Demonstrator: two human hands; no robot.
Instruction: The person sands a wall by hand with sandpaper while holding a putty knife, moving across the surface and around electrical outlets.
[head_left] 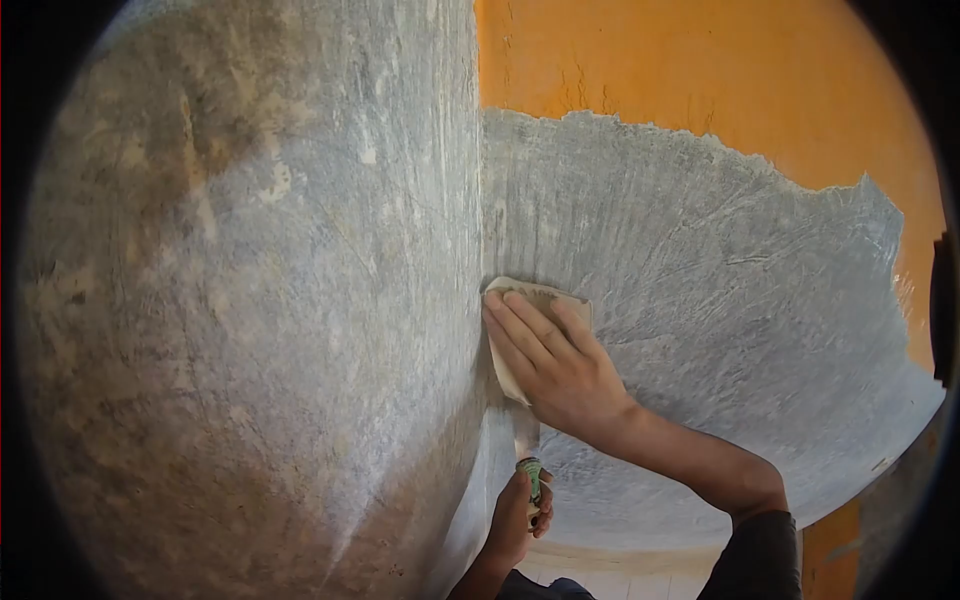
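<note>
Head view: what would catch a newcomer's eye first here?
The right hand presses a folded sheet of sandpaper flat against the grey scraped wall, right beside the inner corner. Above it, orange paint remains with a ragged edge. Lower down, the left hand grips a scraper.

Room mid-renovation, looks like a plastering/painting job site

Grey skim coat (700,250) covers both walls at an inside corner (482,250), with bare orange paint (700,70) left from 12 to 3 o'clock, ragged edge between them.
</note>
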